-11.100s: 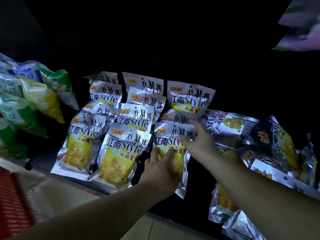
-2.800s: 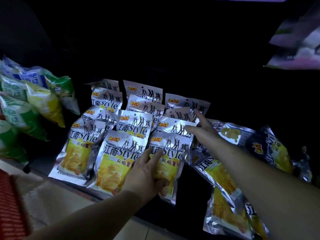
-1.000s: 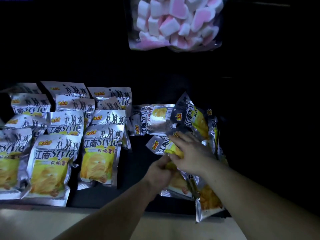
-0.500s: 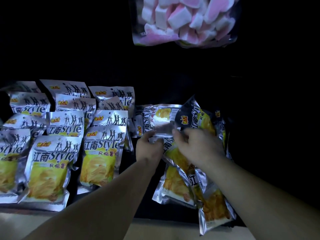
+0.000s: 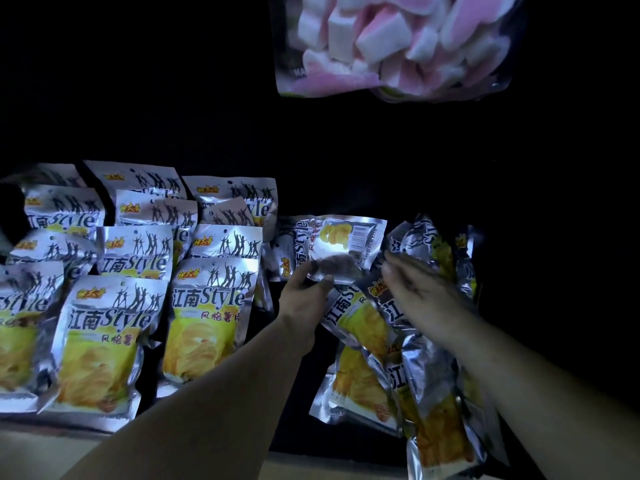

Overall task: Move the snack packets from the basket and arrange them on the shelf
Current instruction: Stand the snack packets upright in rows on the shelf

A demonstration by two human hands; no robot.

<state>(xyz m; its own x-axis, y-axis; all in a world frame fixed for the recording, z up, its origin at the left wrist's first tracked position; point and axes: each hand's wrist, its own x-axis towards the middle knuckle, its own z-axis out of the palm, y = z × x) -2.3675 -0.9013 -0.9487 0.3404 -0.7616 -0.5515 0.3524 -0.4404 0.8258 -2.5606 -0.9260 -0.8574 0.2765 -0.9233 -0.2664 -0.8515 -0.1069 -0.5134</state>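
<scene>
Left hand (image 5: pixel 304 299) pinches the sideways packet (image 5: pixel 341 242) by its near edge, long axis left-right on the shelf (image 5: pixel 311 441). Right hand (image 5: pixel 420 292), fingers loose, hovers just right over the jumbled pile (image 5: pixel 426 375).

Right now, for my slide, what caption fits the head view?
Left hand pinches a sideways chip packet while the right hand hovers over a loose pile beside tidy rows.

Bare shelf strip (image 5: pixel 301 403) btwn neat rows (image 5: pixel 207 306) & loose pile (image 5: pixel 426 375); marshmallow bag (image 5: pixel 391 46) overhead.
</scene>
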